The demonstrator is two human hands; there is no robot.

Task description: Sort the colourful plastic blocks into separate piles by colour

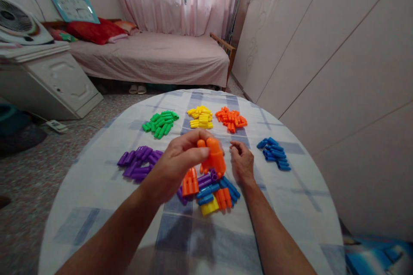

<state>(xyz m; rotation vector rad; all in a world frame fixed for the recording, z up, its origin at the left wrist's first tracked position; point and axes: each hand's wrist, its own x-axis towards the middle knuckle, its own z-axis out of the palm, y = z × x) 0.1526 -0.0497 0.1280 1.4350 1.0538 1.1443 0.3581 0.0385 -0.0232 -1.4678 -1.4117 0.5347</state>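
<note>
My left hand (180, 157) is raised over the middle of the table, its thumb and fingers closed on orange plastic building pieces (215, 159) with rounded knobs. Below it lies a mixed heap of purple pieces (204, 179), blue pieces (208, 192), a yellow piece (209, 206) and orange ones (223, 198). To the right of this heap my right hand (241, 161) rests on the cloth with fingers curled in; I see nothing in them. Another orange piece (190, 182) sits at the heap's left side, partly under my left hand.
Sorted piles ring the round table (129, 223): green (160, 123), yellow (200, 117), orange (231, 118), blue (275, 153) and purple (138, 163). My left hand partly covers the purple one. Beyond are a bed (155, 58), a cabinet (61, 79) and a wardrobe (322, 73).
</note>
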